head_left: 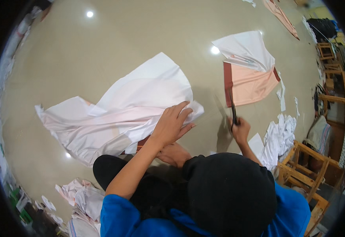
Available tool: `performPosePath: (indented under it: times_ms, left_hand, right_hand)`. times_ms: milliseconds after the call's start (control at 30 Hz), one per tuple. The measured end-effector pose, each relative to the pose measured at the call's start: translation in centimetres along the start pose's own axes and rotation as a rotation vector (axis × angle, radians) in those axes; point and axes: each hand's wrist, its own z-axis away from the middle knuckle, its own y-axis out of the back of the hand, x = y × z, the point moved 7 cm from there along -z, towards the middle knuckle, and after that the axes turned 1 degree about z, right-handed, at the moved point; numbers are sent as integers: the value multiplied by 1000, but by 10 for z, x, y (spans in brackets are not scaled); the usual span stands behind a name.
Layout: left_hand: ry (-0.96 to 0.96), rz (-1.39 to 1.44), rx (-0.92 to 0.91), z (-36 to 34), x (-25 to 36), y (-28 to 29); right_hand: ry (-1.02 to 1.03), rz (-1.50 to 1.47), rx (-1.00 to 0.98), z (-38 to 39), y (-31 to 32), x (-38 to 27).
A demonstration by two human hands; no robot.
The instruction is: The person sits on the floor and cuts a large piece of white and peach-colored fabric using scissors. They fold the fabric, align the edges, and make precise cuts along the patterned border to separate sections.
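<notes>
A large white piece of fabric (pixel 141 87) with pale pink showing through lies spread and creased on the floor in front of me. My left hand (pixel 174 122) reaches over its right end, the fingers bent onto a bunched fold and the fingertips partly lost in the cloth. A strip of dark red trim (pixel 143 143) shows under my left forearm. To the right, my right hand (pixel 240 129) is closed round the handles of dark scissors (pixel 234 112), their blades pointing away from me. Just beyond the blades lies a peach and white fabric piece (pixel 251 83) with dark red edging.
Crumpled white fabric (pixel 279 136) lies right of my right arm, near a wooden frame (pixel 302 164). Another fabric heap (pixel 81 197) sits at the lower left. A peach strip (pixel 283 17) lies far right. My bare foot (pixel 174 154) is below my left hand.
</notes>
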Motion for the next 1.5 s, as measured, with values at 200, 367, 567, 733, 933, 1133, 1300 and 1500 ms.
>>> performPosePath:
  times_ms: [200,367,567,733,933,1133,1300,1500]
  left_hand:
    - [180,-167,-8,43,-61,69]
    - [590,-361,-64,142,-112,110]
    - [630,-369,-106,176,-150,86]
    - [534,-365,-318,157,-137,34]
    - [622,-150,-85,151,-107,87]
    - [635,-135,35,151,-46,139]
    - [550,-117,51,154,-10,150]
    - [320,-175,186,148,17,163]
  right_hand:
    - [-325,-63,-274,99,-17,9]
    - [887,51,-466,163,-125,-222]
    - [1085,151,-500,189,-111,-278]
    - [578,-160,-414,129,-23,-132]
    - [199,-347,-286,126,26,47]
    - [153,-148,-332,133,-10,83]
    - [116,-217,-434,125,-13,78]
    - [109,-312,-423,81,6,15]
